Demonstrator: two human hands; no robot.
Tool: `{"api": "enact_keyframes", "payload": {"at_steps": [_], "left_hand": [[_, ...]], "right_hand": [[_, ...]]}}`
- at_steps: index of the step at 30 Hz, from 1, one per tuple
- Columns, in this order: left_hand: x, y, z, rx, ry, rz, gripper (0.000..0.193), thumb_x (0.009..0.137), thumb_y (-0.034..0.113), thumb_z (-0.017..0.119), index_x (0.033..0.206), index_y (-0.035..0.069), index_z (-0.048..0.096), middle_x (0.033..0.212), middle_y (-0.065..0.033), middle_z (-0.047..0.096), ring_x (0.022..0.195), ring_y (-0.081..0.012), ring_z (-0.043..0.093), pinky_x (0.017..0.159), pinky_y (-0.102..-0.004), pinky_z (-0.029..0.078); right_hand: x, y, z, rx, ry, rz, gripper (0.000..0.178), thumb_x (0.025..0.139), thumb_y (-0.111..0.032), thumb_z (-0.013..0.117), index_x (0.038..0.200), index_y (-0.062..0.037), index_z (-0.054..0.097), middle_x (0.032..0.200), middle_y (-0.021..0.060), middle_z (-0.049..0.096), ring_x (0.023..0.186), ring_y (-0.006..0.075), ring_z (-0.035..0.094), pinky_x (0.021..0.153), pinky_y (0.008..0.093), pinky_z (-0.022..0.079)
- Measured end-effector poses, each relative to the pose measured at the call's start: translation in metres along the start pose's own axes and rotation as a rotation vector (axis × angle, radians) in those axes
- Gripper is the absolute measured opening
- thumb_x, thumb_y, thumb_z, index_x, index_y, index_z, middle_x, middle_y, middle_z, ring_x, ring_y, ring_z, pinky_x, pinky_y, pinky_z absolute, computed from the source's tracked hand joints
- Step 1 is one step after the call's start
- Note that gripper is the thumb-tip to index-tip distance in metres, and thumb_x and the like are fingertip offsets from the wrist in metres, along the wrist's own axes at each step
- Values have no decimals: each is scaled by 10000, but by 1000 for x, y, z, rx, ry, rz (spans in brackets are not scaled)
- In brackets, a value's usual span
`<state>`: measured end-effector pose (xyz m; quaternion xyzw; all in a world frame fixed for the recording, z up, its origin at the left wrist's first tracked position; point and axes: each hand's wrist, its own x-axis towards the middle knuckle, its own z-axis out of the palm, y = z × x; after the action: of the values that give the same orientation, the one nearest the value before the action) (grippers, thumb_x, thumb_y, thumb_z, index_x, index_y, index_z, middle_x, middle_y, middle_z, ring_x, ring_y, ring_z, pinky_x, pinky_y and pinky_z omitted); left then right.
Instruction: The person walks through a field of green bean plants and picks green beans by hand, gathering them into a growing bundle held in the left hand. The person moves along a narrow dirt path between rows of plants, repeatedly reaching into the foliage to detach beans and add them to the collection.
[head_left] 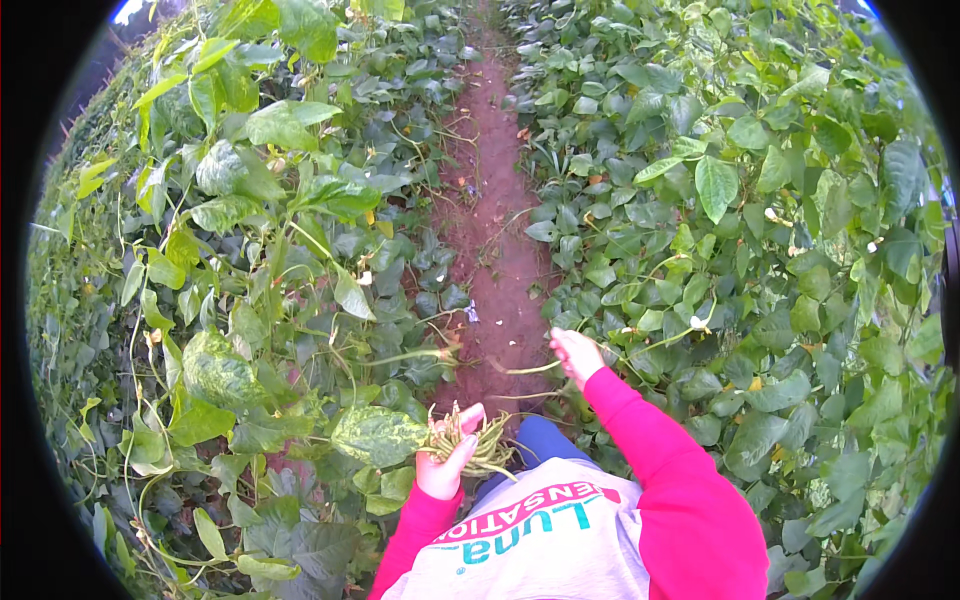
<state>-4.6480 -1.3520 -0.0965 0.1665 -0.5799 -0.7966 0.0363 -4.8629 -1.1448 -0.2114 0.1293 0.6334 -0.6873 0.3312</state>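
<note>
My left hand [447, 462] is closed around a bunch of thin green bean pods [482, 447], whose ends fan out to the right in front of my body. A broad mottled leaf [377, 436] lies against the left side of that bunch. Farther forward and to the right, my right hand [578, 356] is closed, its fingers curled together at the edge of the right row. A slender green strand [528, 370], a pod or a stem, runs left from under this hand over the soil. What the right fingers pinch is hidden.
Dense leafy bean plants rise on both sides, a left row [270, 200] and a right row [740, 250]. Between them runs a narrow reddish dirt path [492, 230]. Vines and stems reach over it near my hands. A white flower [698, 323] sits right of my right hand.
</note>
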Motion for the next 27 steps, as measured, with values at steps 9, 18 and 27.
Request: {"api": "enact_keyframes", "payload": {"at_steps": [9,18,27], "left_hand": [[91,2,18,59,59,31,701,846,-26,596,1466,-18,270,1452,-138,400,1334,-203,400,1112,-355,303],[211,-5,30,1,307,54,692,831,17,658,1435,-3,320,1319,-84,509,1196,-166,514,1032,-330,392],[319,34,43,-20,433,-129,641,851,-39,630,1428,13,354,933,-78,656,796,-124,617,721,-260,516]], "right_hand": [[-20,-86,144,41,-663,-257,252,993,-313,542,911,-77,571,741,-17,569,668,62,521,614,221,423],[97,-136,153,-355,-523,-517,331,991,-291,501,822,-11,560,773,119,559,749,273,565,705,368,448],[243,-204,112,-418,-452,-629,190,968,-145,540,869,-13,634,872,67,599,821,171,597,782,301,473]]}}
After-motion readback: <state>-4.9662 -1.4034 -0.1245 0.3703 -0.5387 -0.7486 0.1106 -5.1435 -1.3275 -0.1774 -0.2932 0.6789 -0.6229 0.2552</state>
